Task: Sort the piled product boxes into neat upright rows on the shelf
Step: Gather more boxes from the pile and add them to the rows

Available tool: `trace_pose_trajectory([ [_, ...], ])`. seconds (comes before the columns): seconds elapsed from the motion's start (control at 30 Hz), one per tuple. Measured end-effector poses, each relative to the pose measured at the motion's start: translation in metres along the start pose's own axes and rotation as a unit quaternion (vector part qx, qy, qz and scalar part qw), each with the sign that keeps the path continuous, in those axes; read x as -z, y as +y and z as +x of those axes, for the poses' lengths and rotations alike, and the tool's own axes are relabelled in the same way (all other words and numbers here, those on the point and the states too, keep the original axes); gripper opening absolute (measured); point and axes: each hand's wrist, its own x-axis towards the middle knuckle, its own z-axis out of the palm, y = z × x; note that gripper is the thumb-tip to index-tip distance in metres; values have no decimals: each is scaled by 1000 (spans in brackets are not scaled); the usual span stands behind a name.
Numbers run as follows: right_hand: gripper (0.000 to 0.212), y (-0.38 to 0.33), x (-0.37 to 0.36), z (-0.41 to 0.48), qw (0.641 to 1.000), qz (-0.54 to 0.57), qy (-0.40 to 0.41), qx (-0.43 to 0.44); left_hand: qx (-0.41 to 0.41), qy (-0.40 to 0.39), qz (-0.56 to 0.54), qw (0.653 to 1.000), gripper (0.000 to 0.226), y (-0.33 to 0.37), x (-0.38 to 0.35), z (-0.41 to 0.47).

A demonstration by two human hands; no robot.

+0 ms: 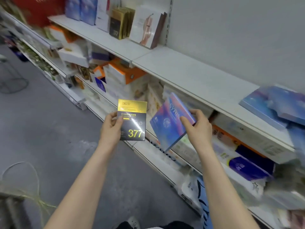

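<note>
Centre of frame, left hand (112, 128): thumb and curled fingers pinch the black-and-gold box (132, 120) by its left edge (held upright, "377" facing the camera).
Right hand (196, 128): thumb on front, fingers behind, gripping the tilted blue box (166, 124).
Shelf (189, 76): piled boxes (272, 106) lie flat at right edge of frame.

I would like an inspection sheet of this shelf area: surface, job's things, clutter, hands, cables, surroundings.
Surface: white upper shelf, boxes at both ends.
Job's things: black-and-gold box held upright; blue box held tilted; upright row at the shelf's left; flat blue boxes at its right.
Clutter: mixed boxes piled on the lower shelf.
Hands: left hand grips the black-and-gold box; right hand grips the blue box.
Cables: thin pale loop on the floor; cable or string, cannot tell.
Surroundings: grey floor, grey wall.
</note>
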Motion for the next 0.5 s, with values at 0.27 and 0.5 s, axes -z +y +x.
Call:
trace_pose_trajectory([
  [0.27,23,-73,-95,52,997,-15,-37,61,1,34,-22,999,16,10,60,95],
  [0.5,24,-132,-179,134,989,-4,-66,131,-12,54,-39,998,19,37,84,200],
])
